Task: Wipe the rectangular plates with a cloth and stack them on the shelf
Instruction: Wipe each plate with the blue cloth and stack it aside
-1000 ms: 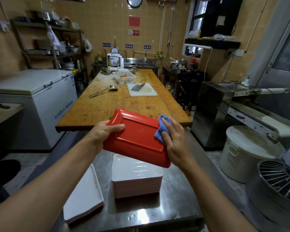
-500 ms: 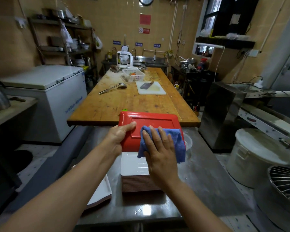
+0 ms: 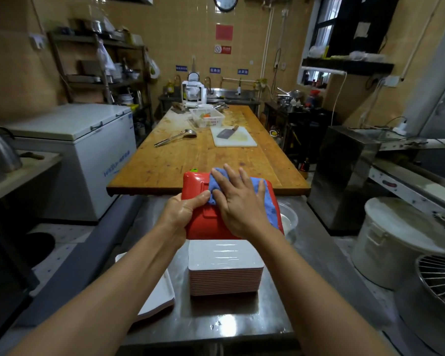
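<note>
The left hand point(image 3: 184, 210) grips the left edge of a red plate point(image 3: 201, 201), thumb on top, holding it up over the far part of the metal surface point(image 3: 275, 299); the right hand point(image 3: 238, 201) lies flat and open, pressing a blue cloth point(image 3: 263, 199) on the plate; a stack of white plates point(image 3: 225, 271) sits on the surface just below; another white plate point(image 3: 160, 296) lies at its left edge.
</note>
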